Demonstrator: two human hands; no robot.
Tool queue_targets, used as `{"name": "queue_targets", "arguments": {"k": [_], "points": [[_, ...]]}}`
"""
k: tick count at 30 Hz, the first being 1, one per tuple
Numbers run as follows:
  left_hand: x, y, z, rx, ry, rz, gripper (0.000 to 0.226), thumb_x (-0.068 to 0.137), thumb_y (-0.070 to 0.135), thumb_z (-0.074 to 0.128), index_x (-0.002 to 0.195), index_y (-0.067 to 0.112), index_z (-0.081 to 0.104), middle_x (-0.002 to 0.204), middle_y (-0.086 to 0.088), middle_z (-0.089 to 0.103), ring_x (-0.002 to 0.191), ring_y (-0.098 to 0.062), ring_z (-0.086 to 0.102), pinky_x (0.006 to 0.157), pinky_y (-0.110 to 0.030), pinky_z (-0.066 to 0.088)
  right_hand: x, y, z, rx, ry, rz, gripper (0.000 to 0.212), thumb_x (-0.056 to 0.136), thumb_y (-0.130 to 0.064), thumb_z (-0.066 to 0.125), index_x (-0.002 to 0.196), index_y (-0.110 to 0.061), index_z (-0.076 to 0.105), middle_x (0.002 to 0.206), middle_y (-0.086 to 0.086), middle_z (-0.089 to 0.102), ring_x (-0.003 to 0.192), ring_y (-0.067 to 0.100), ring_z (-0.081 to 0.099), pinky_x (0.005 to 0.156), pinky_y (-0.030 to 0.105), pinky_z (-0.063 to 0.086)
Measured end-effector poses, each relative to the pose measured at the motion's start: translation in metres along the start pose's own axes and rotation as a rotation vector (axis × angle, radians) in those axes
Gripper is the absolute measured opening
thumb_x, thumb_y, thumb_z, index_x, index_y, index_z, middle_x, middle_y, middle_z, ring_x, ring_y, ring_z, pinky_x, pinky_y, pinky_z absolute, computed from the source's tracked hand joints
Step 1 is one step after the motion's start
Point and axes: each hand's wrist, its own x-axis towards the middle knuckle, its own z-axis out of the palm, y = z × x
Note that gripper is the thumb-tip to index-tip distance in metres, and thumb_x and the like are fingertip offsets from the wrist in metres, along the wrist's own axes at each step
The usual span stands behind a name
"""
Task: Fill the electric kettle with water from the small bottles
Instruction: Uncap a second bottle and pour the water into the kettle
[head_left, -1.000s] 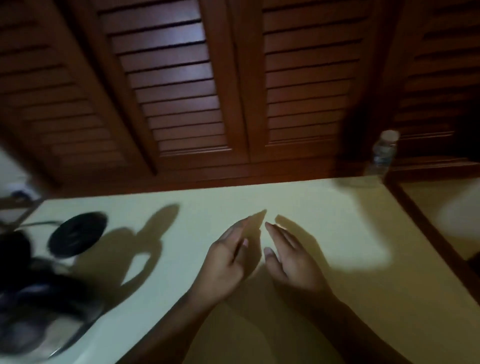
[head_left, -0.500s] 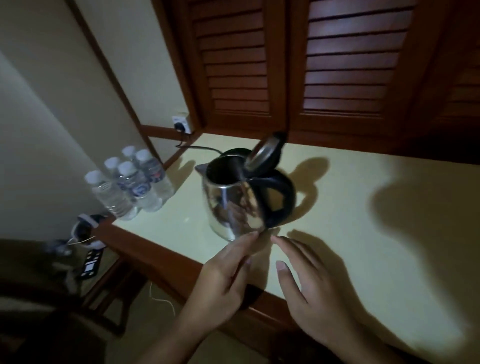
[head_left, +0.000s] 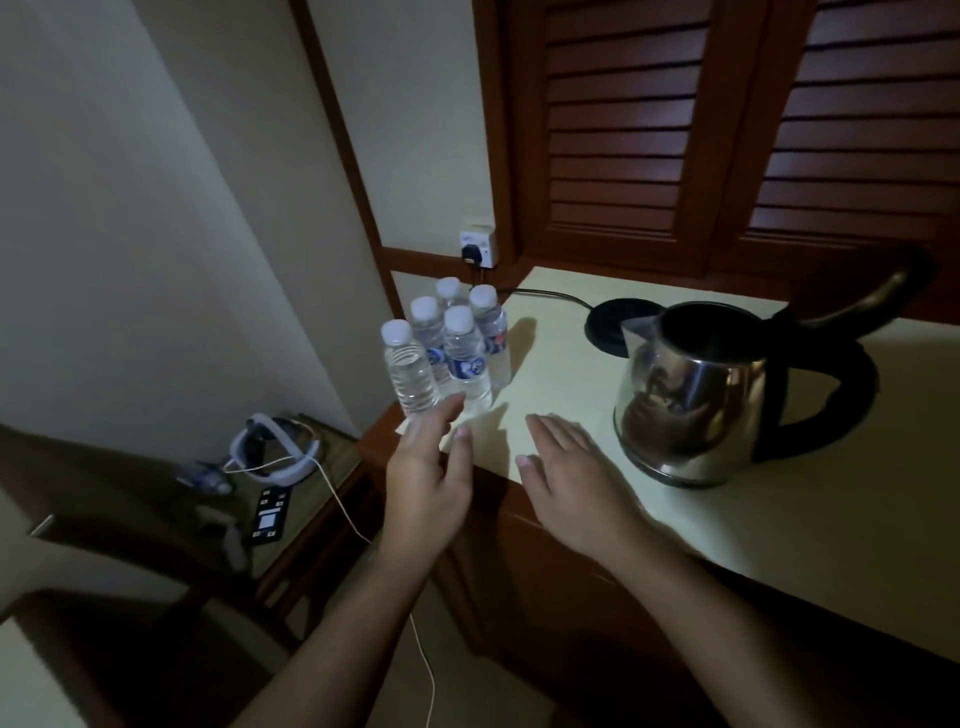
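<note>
Several small clear water bottles (head_left: 457, 358) with white caps stand bunched at the left corner of the pale counter (head_left: 810, 509). A steel electric kettle (head_left: 691, 400) with a black handle stands to their right, its lid tipped open, off its black base (head_left: 608, 325). My left hand (head_left: 428, 467) hovers just below the nearest bottle (head_left: 408, 376), fingers straight, holding nothing. My right hand (head_left: 566, 478) is spread flat over the counter edge between the bottles and the kettle, empty.
A wall socket (head_left: 478, 249) with a black plug feeds a cable to the base. Dark louvred wooden doors (head_left: 727, 130) rise behind the counter. Lower left, a small table (head_left: 291, 525) holds a white headset, a black remote and a white cable.
The view has swung left, from bare counter to the kettle and then the bottles. Both hands have shifted left, the left one now close to the nearest bottle.
</note>
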Motion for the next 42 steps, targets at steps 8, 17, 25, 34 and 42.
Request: {"name": "queue_targets", "arguments": {"k": [8, 17, 25, 34, 42], "points": [[0.047, -0.039, -0.004, -0.107, 0.109, -0.307, 0.073, 0.097, 0.037, 0.072, 0.156, 0.018, 0.033, 0.155, -0.004, 0.043, 0.144, -0.02, 0.046, 0.118, -0.046, 0.042, 0.026, -0.009, 0.015, -0.191, -0.22, 0.089, 0.07, 0.104, -0.052, 0.014, 0.16, -0.012, 0.005, 0.169, 0.003, 0.001, 0.155, 0.014, -0.006, 0.125, 0.042, -0.003], [0.061, -0.042, 0.004, -0.122, 0.133, -0.284, 0.053, 0.098, 0.023, 0.072, 0.144, 0.017, 0.046, 0.124, 0.009, 0.063, 0.11, -0.008, 0.062, 0.097, -0.035, 0.054, 0.023, -0.013, 0.007, -0.087, -0.103, 0.06, 0.065, 0.105, -0.049, 0.02, 0.158, -0.012, 0.023, 0.166, 0.003, 0.021, 0.154, 0.014, 0.011, 0.126, 0.039, 0.007], [0.024, -0.013, -0.012, -0.149, 0.133, -0.083, 0.052, 0.09, 0.039, 0.08, 0.13, 0.034, 0.048, 0.126, 0.005, 0.064, 0.114, -0.018, 0.065, 0.093, -0.048, 0.056, 0.026, -0.06, -0.064, 0.306, 0.309, -0.047, 0.049, 0.096, -0.054, 0.051, 0.136, -0.028, 0.057, 0.116, -0.013, 0.062, 0.101, 0.0, 0.056, 0.086, 0.024, 0.05], [0.002, 0.059, -0.005, -0.296, -0.266, 0.095, 0.056, 0.084, 0.026, 0.089, 0.127, 0.045, 0.058, 0.117, 0.027, 0.07, 0.11, 0.0, 0.066, 0.086, -0.016, 0.051, 0.001, -0.049, -0.157, 0.179, 0.331, -0.129, 0.032, 0.085, -0.049, 0.071, 0.078, -0.019, 0.069, 0.072, -0.004, 0.054, 0.063, 0.013, 0.052, 0.058, 0.032, 0.044], [0.015, 0.092, 0.015, -0.467, -0.739, 0.07, 0.06, 0.085, 0.007, 0.086, 0.137, 0.029, 0.066, 0.121, 0.013, 0.076, 0.116, -0.004, 0.07, 0.096, -0.021, 0.056, -0.041, -0.016, -0.22, 0.04, 0.047, -0.139, 0.009, 0.092, -0.028, 0.064, 0.09, -0.022, 0.07, 0.096, -0.006, 0.062, 0.09, 0.011, 0.061, 0.083, 0.035, 0.047]]}}
